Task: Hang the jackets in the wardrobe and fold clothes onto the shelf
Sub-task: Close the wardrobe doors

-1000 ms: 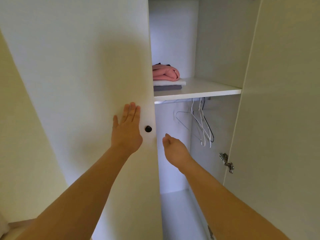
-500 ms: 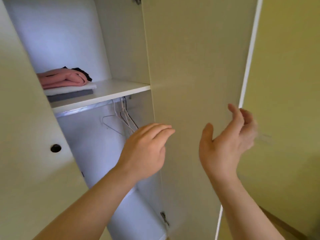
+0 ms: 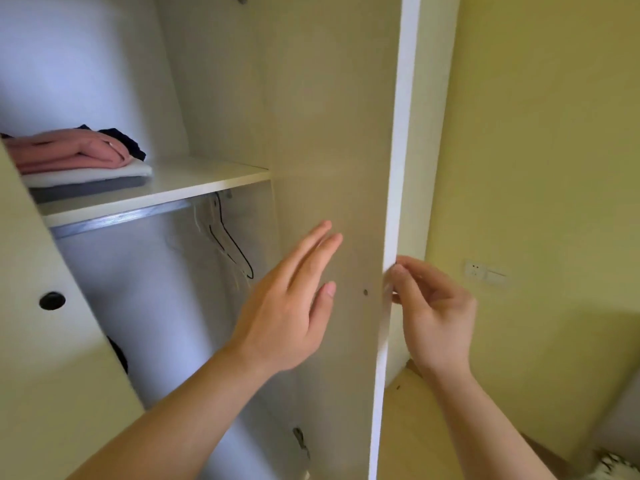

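Beige laminate wardrobe door (image 3: 332, 133) stands upright between my hands: right hand (image 3: 436, 313) pinches its white edge (image 3: 398, 168), left hand (image 3: 287, 306) flat, empty, by the inner face; folded pink clothes (image 3: 76, 157) sit up-left on the white shelf (image 3: 207, 180)

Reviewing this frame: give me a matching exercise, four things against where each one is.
1 pink garment
2 hangers
3 right hand
4 wall socket

A on the yellow wall
B below the shelf
C atop the folded stack
D pinching the door edge

Pairs: 1-C, 2-B, 3-D, 4-A.
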